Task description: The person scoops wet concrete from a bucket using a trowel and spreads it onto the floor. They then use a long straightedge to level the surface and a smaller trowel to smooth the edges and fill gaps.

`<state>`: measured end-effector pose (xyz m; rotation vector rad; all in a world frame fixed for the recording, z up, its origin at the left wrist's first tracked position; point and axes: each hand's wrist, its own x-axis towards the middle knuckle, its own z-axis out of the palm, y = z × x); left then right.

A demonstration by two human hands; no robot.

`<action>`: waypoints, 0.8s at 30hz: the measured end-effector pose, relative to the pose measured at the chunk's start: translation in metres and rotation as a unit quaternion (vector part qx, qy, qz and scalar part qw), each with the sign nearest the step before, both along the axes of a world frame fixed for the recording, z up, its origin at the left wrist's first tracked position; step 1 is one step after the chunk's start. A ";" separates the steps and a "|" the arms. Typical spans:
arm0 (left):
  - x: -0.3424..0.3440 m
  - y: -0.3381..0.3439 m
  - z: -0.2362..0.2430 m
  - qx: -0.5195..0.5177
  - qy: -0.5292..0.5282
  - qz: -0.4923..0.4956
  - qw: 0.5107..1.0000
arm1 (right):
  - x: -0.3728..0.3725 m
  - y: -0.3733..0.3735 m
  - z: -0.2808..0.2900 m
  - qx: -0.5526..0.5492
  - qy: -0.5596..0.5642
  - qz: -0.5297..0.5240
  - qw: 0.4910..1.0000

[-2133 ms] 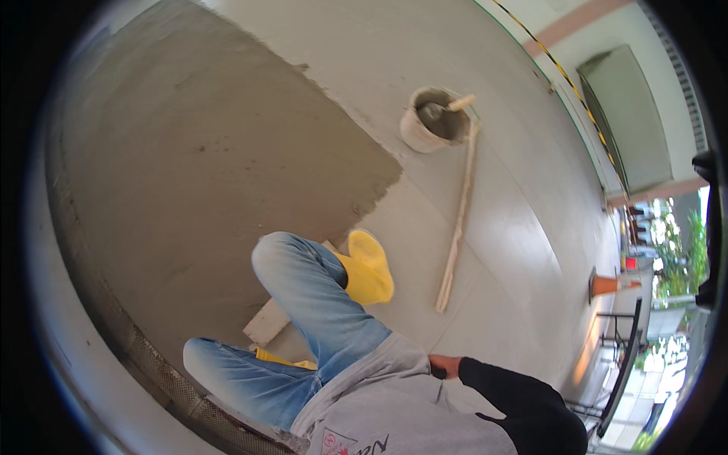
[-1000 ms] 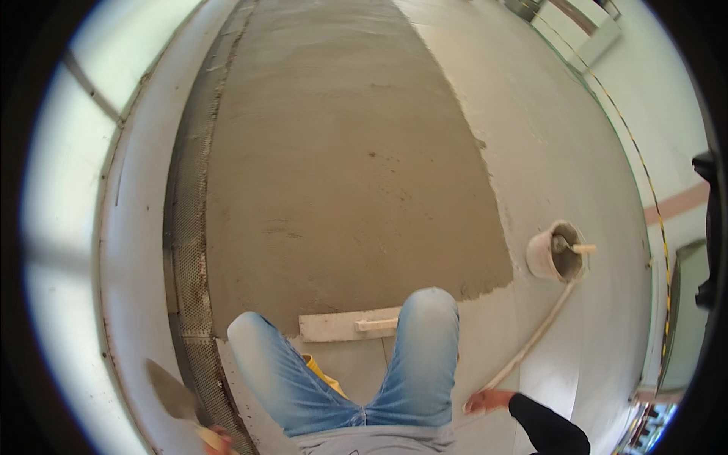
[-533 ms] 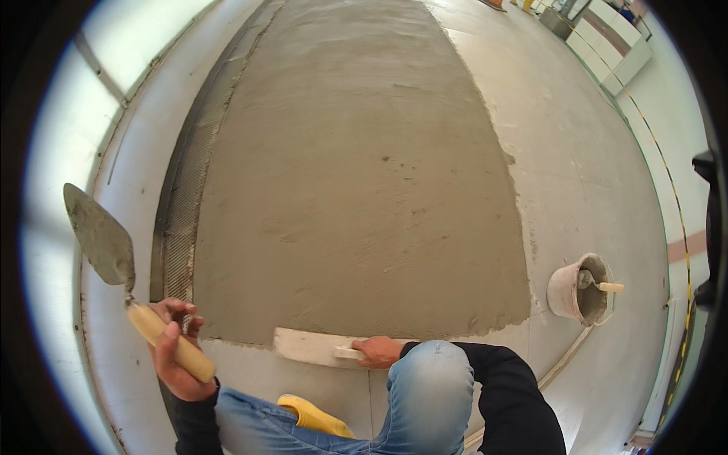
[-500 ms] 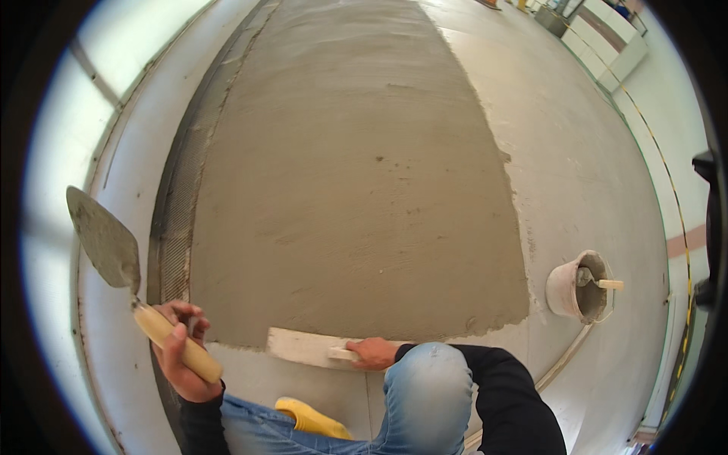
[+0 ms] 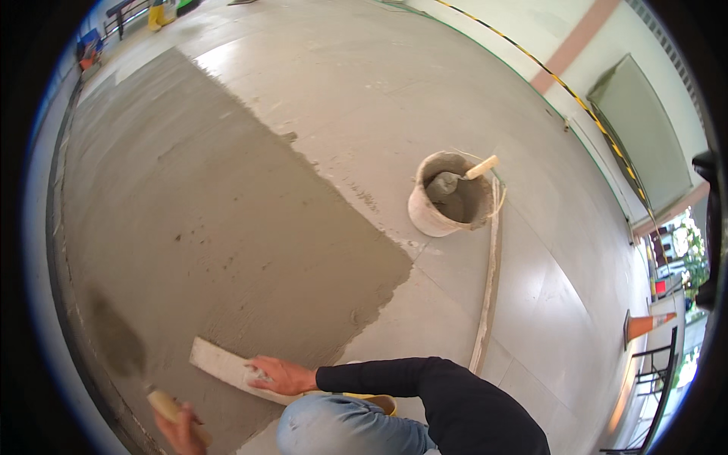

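My left hand [image 5: 180,434] is closed round the wooden handle of a pointed trowel [image 5: 115,337], its blade blurred over the wet grey mortar. My right hand [image 5: 282,376] grips a long, pale, flat hand float [image 5: 221,365] from above. That float lies at the near edge of the smoothed mortar bed [image 5: 250,205], close to my bent knee. Small pits and specks mark the mortar's surface, and its right border is ragged.
Right of the mortar stands a mortar-stained bucket [image 5: 431,215] with a second wooden-handled trowel [image 5: 481,167] in it. A long mortar-smeared strip [image 5: 489,284] lies on the tiled floor nearby. Yellow-black tape [image 5: 523,51] runs along the wall; an orange cone [image 5: 644,326] stands farther right.
My view has swung to the right, bringing the bucket nearer the middle and the cone into sight. My left hand with the trowel is lower in view; my right hand still grips the float.
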<state>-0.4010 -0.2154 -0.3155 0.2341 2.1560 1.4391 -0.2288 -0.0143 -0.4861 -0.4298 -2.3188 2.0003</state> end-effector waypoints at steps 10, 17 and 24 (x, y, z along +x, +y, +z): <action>0.094 0.168 -0.074 0.000 0.000 -0.400 0.916 | 0.155 0.215 0.082 -0.272 0.233 -0.199 0.912; 0.027 0.032 -0.231 -0.364 0.124 -0.094 0.918 | 0.334 0.448 0.160 0.631 -0.483 -0.222 0.566; 0.018 0.010 -0.305 -0.302 -0.095 0.008 0.949 | 0.300 0.482 0.114 0.669 -0.526 0.127 0.509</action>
